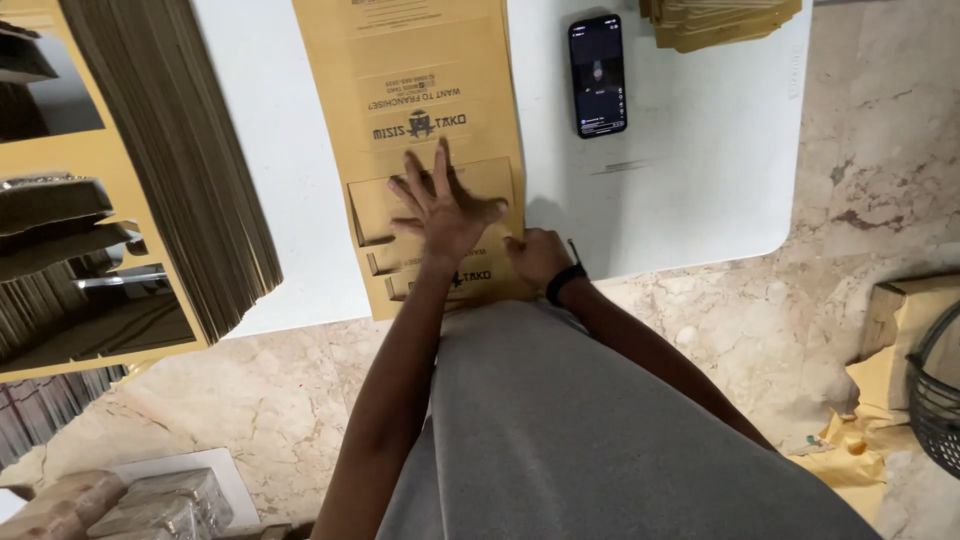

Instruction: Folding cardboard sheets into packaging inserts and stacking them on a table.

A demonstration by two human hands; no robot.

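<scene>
Cardboard blank (420, 120), flat and tan, lies lengthwise on the white table (700, 170), its near end at the table's front edge right in front of me, its far end running up out of view. I see my left hand (443, 208) over its near part with the fingers spread wide and the palm down on the die-cut tabs, though the fingertips look slightly blurred, so I cannot tell how firmly it presses. My right hand (537, 258) sits at the blank's right edge near the front corner, knuckles up and fingers curled under; I cannot tell whether they pinch the edge or just rest against it. A dark watch (563, 283) is on that wrist. I judge the blank to be light and fairly stiff along its length but ready to bend at the scored lines and cut tabs, so it should crease cleanly there and buckle if I push elsewhere. The surface looks smooth and dry, likely to slide on the table unless one palm pins it. The best hold, I think, is a flat palm on the panel beside a score and fingertips under a free edge or tab; thin edges may tear or cut. A tall stack (190, 170) of similar blanks leans at the left, well apart, another pile (720, 20) sits at the far right, and a phone (598, 75) lies on the table just right of the blank.
</scene>
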